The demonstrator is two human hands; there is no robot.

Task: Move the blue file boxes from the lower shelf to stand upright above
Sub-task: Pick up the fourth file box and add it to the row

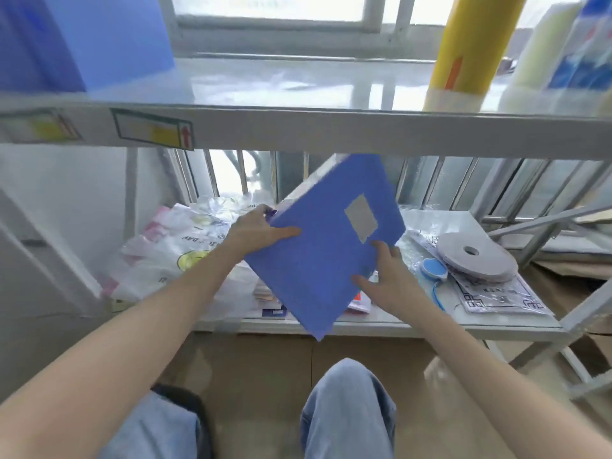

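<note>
The fingers [284,234] of the left hand [256,231] were closed on the left edge of a blue file box [323,246], thumb flat on its front face and the other fingertips curled round behind. The fingers of the right hand [392,279] lay spread against the box's lower right edge, supporting it rather than wrapped around it. The box was held tilted in the air, clear of the lower shelf [381,324], its upper corner reaching the front rail of the upper shelf [314,130] and its lower corner hanging past the lower shelf's front edge. A grey label patch [361,218] sat on its face.

At the upper shelf's far left stood another blue file box [82,41], upright. Two stickers [154,129] were on the left part of the rail. Beneath, on the lower shelf's left side, lay crumpled plastic bags [175,246]. Papers [275,304] showed under the held box near the front edge. On the lower shelf's right side sat a grey tape roll [477,261] on a printed packet [496,298], with a small round blue item [433,270] just beside it. A yellow tube [470,44] and white-and-blue bottles [563,51] stood at the upper shelf's right end.
</note>
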